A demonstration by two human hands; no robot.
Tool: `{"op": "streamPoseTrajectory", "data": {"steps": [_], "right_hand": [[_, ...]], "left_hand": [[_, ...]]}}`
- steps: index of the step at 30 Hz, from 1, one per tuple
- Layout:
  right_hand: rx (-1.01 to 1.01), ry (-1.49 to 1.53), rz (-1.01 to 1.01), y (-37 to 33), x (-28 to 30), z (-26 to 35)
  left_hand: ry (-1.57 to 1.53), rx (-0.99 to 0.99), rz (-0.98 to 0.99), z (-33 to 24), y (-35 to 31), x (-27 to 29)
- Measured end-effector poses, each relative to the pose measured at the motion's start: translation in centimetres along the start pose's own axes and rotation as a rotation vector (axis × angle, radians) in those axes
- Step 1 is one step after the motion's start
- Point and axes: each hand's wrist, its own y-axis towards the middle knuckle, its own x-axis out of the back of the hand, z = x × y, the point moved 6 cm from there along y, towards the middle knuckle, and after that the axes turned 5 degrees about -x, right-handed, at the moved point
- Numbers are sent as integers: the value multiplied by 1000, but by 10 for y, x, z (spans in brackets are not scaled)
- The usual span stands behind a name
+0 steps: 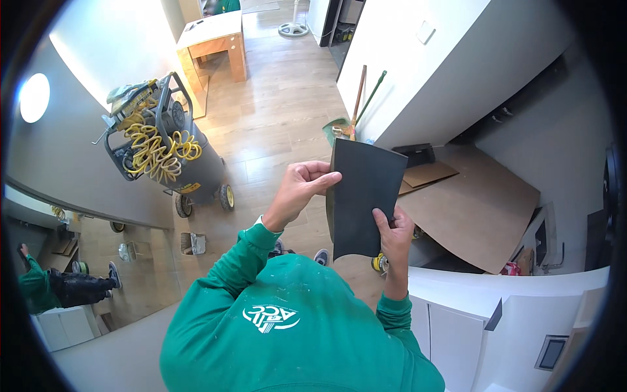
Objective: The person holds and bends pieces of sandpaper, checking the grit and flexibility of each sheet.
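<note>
A hose (157, 147) is draped over the compressor (199, 163); a bench (212, 32) is placed beyond; two poles (360, 95) are propped by the wall (398, 72).

A dark flat panel (366, 196) held by two edges
A person in a green sweatshirt (287, 356) pinches its left edge with the left hand (304, 186) and grips its lower right edge with the right hand (396, 235), that thumb on its face; at left stands a wheeled air compressor (208, 166) hung with a coiled yellow hose (153, 147), farther off a wooden workbench (215, 29), and at right lies a large brown sheet (480, 196)
</note>
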Motion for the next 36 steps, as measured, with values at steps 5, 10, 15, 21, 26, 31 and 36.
{"op": "streamPoseTrajectory", "data": {"steps": [5,10,15,21,26,31,36], "right_hand": [[16,-67,-3,0,3,1],[11,-32,-18,-3,2,3],[23,11,-11,-4,-1,8],[-16,26,21,-3,4,-2],[-17,81,33,0,0,-4],[-60,59,-36,0,-1,-3],[1,-18,-100,4,2,-10]], "left_hand": [[-31,10,-21,6,-1,6],[-13,17,-15,9,0,6],[-11,12,-14,5,0,5],[20,-1,-37,7,-2,7],[56,-17,-45,8,-1,10],[10,-9,-57,18,3,11],[2,79,12,44,2,9]]}}
